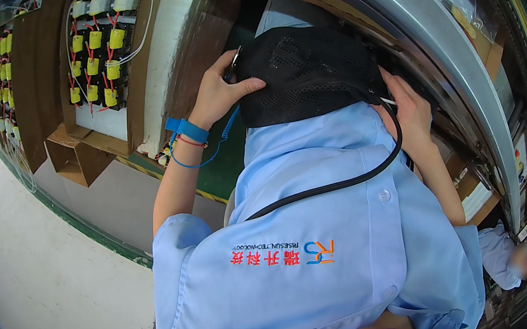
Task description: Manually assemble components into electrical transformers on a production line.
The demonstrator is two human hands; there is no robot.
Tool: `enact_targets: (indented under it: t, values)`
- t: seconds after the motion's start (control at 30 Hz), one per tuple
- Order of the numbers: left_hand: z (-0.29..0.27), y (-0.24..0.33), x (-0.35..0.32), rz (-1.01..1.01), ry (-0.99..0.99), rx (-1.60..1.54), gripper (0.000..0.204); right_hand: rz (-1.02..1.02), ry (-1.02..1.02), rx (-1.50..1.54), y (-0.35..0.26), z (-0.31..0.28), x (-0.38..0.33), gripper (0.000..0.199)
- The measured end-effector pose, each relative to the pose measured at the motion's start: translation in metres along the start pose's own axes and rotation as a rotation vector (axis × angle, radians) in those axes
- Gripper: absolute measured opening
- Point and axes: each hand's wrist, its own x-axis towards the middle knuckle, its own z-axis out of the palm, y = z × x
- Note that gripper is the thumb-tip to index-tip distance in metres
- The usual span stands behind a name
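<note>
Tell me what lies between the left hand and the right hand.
In the head view, a black mesh cloth lies between the left hand and the right hand, spanning the stretch.

A worker's bare left forearm [171,182] slanted forward and inward, its hand [217,94] holding the thumb straight out sideways, apart from the bent forefinger. Opposite, the bare right forearm [441,185] reached forward, its fingers [398,86] nearly straight and pointing ahead, slightly inward, close together.
</note>
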Motion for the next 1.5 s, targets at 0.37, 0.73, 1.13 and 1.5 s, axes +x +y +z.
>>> enact_targets:
  t: [0.37, 0.73, 1.13, 1.5]
  values:
    - [-0.001, -0.007, -0.001, -0.071, 0.045, -0.231, 0.040, -0.212, 0.103, 0.083, -0.017, -0.050, -0.025, 0.007]
    - [0.010, -0.015, 0.004, 0.051, 0.151, -0.129, 0.036, -0.082, 0.164, 0.071, -0.012, -0.071, -0.048, 0.010]
    - [-0.023, 0.020, -0.014, 0.082, 0.353, -0.220, 0.029, -0.268, 0.290, -0.193, -0.021, -0.053, -0.048, 0.017]
    - [0.006, 0.081, -0.020, 0.287, 0.088, -0.047, 0.020, -0.153, 0.357, -0.252, -0.011, -0.034, -0.078, 0.026]
